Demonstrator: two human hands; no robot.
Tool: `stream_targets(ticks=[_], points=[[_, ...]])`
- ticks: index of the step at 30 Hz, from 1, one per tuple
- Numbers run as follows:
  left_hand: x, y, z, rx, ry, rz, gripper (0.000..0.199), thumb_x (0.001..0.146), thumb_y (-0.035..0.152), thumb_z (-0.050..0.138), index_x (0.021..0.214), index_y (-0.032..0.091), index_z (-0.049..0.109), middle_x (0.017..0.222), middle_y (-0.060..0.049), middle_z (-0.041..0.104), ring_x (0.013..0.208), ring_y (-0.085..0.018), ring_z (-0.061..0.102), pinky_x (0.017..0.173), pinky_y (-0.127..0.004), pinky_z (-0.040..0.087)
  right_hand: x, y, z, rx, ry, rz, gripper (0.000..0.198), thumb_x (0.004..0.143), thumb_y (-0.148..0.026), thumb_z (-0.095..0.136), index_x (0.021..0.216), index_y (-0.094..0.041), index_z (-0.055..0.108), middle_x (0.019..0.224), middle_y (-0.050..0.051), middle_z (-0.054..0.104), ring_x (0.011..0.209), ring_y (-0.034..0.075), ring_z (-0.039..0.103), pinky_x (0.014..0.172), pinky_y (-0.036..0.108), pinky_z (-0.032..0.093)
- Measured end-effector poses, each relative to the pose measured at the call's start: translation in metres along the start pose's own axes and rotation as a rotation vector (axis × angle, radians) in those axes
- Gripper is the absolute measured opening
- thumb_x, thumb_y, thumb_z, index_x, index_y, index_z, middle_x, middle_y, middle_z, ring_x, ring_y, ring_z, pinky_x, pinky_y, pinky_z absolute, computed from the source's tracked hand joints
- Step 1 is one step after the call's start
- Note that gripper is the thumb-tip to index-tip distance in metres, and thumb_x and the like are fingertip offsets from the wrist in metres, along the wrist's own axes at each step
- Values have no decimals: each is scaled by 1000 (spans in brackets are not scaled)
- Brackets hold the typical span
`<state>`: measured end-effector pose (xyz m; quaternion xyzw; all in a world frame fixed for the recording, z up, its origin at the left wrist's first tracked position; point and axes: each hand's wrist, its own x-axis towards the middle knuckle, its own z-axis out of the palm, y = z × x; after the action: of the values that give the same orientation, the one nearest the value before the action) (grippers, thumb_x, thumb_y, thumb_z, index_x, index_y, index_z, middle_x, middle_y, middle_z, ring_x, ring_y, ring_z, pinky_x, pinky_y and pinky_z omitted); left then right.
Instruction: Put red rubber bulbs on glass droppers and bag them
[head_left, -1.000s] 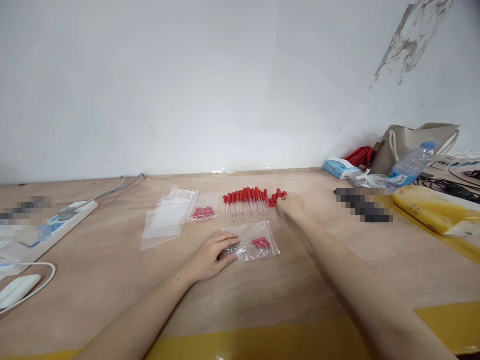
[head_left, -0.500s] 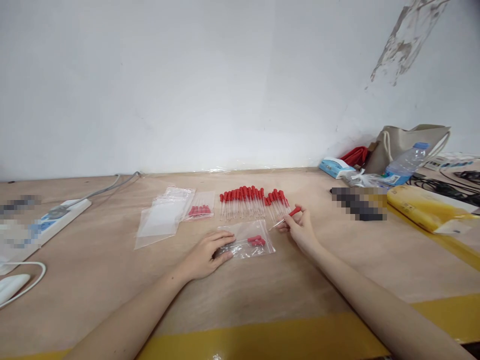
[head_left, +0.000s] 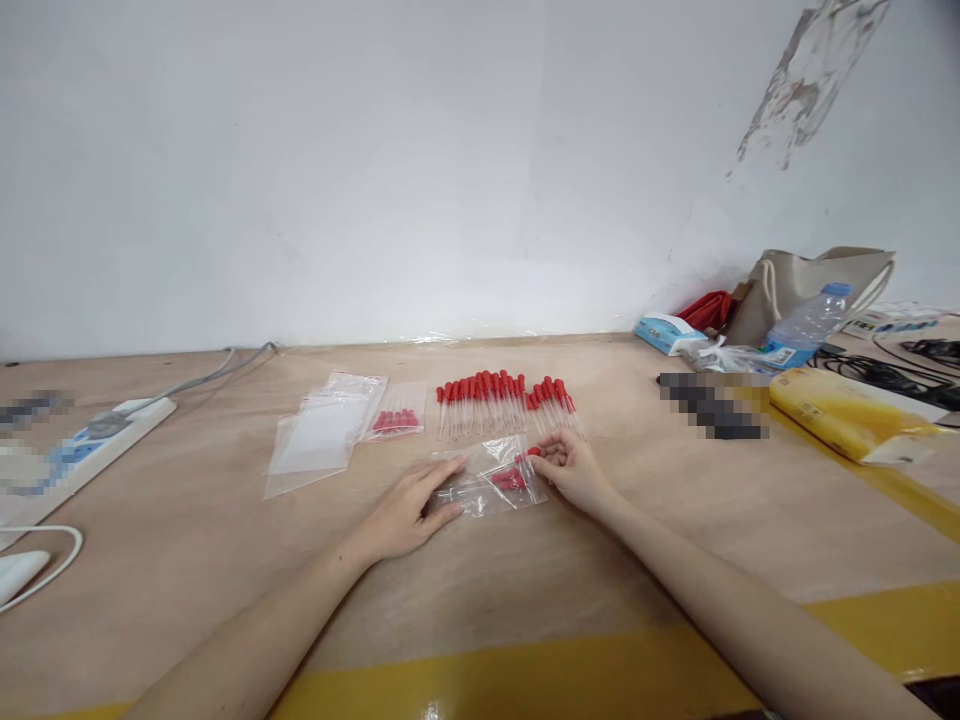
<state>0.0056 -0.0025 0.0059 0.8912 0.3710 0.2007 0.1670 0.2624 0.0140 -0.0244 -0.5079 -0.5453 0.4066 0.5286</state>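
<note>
A clear zip bag [head_left: 487,498] lies flat in front of me with red-bulbed droppers [head_left: 510,480] inside it. My left hand [head_left: 409,508] rests at the bag's left end, fingers and thumb spread apart on the plastic. At the right end, my right hand [head_left: 571,470] pinches another dropper [head_left: 529,454] by its red bulb. Its thin stem points left and lies within the bag's outline. Behind the bag stands a row of loose droppers [head_left: 484,390], with a smaller group [head_left: 551,393] to its right.
Left of the row are a filled bag [head_left: 397,412] and a stack of flat bags [head_left: 319,435]. A power strip [head_left: 112,440] lies far left. On the right are a tissue box [head_left: 667,335], a bottle [head_left: 810,325], a yellow package [head_left: 844,415] and a canvas bag [head_left: 862,265].
My right hand has moved left and brought the dropper from beside the bag to its right end, stem into the bag. My left hand has stayed nearly still.
</note>
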Motion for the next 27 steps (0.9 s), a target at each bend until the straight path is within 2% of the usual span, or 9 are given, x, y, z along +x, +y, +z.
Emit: stream_targets(ticks=[5, 8, 10, 12, 15, 17, 19, 23, 27], points=[[0, -1, 1, 15, 9, 2, 50, 85, 36, 45, 132, 26, 31, 125, -5, 50, 112, -20, 47, 94, -38, 38, -5, 3, 6, -97, -110, -47, 20, 66, -38, 63, 72, -19, 57, 66, 3, 63, 60, 16, 57, 53, 28, 46], [0, -2, 1, 24, 4, -1, 50, 85, 36, 46, 132, 26, 32, 125, -5, 50, 112, -20, 47, 95, -37, 38, -9, 0, 7, -120, -226, -73, 19, 71, -37, 57, 75, -20, 62, 67, 3, 64, 62, 17, 58, 55, 30, 47], [0, -2, 0, 30, 4, 4, 49, 85, 36, 46, 131, 26, 33, 127, -5, 48, 114, -20, 45, 96, -37, 37, -7, -1, 5, -137, -252, -88, 21, 73, -37, 54, 79, -19, 63, 66, 2, 64, 62, 17, 58, 56, 30, 47], [0, -3, 1, 36, 7, 16, 46, 85, 36, 46, 129, 25, 37, 127, -5, 49, 114, -20, 45, 97, -38, 37, 2, -2, -2, -205, -202, -101, 22, 71, -36, 54, 80, -18, 63, 65, 1, 63, 62, 16, 58, 56, 28, 46], [1, -4, 2, 39, 12, 35, 41, 85, 37, 46, 124, 24, 46, 124, -5, 51, 115, -21, 45, 97, -39, 37, 29, -3, -19, -434, 3, -111, 17, 68, -30, 55, 75, -16, 61, 67, 2, 62, 64, 15, 56, 58, 25, 43], [1, -5, 2, 34, 10, 39, 39, 85, 36, 46, 122, 24, 48, 124, -5, 51, 115, -20, 45, 97, -39, 37, 50, -5, -30, -604, 172, -57, 13, 68, -26, 53, 73, -15, 59, 69, 3, 62, 64, 14, 56, 59, 24, 41], [2, -6, 3, 29, 9, 41, 39, 85, 36, 46, 122, 24, 48, 124, -5, 51, 115, -20, 45, 97, -39, 37, 68, -8, -37, -743, 253, -1, 13, 67, -25, 54, 75, -15, 58, 72, 4, 62, 65, 14, 56, 59, 23, 39], [1, -5, 2, 16, 9, 42, 39, 85, 36, 46, 122, 25, 48, 124, -5, 52, 114, -20, 46, 97, -40, 38, 85, -15, -32, -914, 277, 55, 11, 66, -22, 55, 74, -15, 57, 72, 6, 62, 68, 16, 57, 57, 22, 36], [1, -4, 1, 8, 1, 26, 39, 85, 37, 47, 122, 25, 48, 124, -5, 51, 114, -20, 46, 97, -39, 37, 89, -20, -19, -954, 232, 88, 3, 62, -14, 54, 64, -14, 57, 64, 8, 61, 65, 18, 58, 53, 23, 35]])
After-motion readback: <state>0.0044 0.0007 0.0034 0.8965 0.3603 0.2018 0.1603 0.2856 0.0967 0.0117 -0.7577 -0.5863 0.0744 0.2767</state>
